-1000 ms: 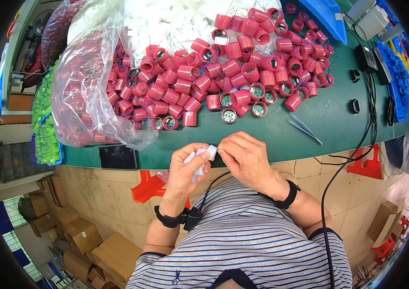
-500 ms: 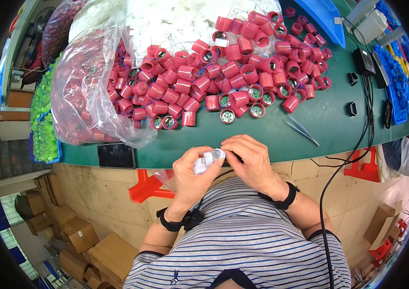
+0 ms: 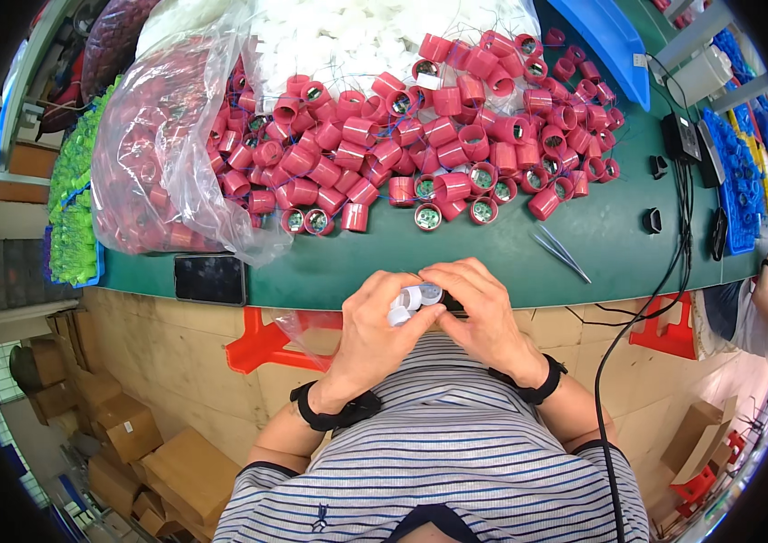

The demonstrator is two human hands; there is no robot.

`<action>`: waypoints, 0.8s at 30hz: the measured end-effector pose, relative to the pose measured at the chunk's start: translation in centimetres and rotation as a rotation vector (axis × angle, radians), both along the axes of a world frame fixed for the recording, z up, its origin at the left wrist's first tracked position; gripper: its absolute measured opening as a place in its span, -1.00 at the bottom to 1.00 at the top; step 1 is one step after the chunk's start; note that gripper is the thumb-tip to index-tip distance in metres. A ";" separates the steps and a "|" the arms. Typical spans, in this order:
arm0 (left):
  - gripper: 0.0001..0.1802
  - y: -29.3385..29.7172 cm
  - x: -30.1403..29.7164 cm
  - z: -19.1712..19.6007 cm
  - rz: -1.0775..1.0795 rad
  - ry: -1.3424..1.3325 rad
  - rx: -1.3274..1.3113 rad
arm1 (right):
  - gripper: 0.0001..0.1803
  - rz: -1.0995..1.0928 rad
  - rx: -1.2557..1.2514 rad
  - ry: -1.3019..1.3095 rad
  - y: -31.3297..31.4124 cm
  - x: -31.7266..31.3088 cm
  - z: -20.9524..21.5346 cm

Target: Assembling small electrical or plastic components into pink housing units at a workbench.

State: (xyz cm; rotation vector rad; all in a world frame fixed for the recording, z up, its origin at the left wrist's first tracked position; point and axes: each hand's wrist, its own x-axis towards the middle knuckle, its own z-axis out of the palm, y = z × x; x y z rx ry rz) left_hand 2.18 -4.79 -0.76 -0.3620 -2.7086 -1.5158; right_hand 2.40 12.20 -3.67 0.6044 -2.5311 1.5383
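Both hands meet at the near edge of the green table [image 3: 456, 249], just in front of the striped shirt [image 3: 456, 452]. The left hand [image 3: 375, 335] is curled, its fingers closed round a small white part [image 3: 409, 300], short and round like a cap or plug, with a second white piece [image 3: 397, 316] showing just below it by the thumb. The right hand [image 3: 483, 312] is bent over from the other side, fingertips pinched onto the same white part, where a greyish round end shows at the top; whether it grips anything else cannot be told, since the fingers hide it. Each wrist wears a black band. Farther up the table lies a heap of red caps [image 3: 438, 145], some turned so a pale insert shows inside, and more fill a clear bag [image 3: 158, 154] at the left. Behind them is a mass of white pieces [image 3: 348, 36]. Tweezers [image 3: 558, 252] lie right of the hands, a dark phone [image 3: 210, 278] to the left by the table edge, and black cables [image 3: 673, 244] run down the right side.
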 end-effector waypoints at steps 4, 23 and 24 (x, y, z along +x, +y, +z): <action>-0.81 -1.5 0.1 -0.7 0.107 -0.535 0.500 | -0.50 -0.058 -0.065 -0.041 0.1 0.0 -0.4; -0.61 0.0 -0.6 -2.5 -0.091 -0.037 -0.005 | -0.56 -0.057 -0.201 -0.312 1.2 -0.4 0.1; -0.62 0.0 -0.7 -2.4 -0.105 -0.038 0.013 | -0.57 -0.045 -0.197 -0.339 1.3 -0.5 0.5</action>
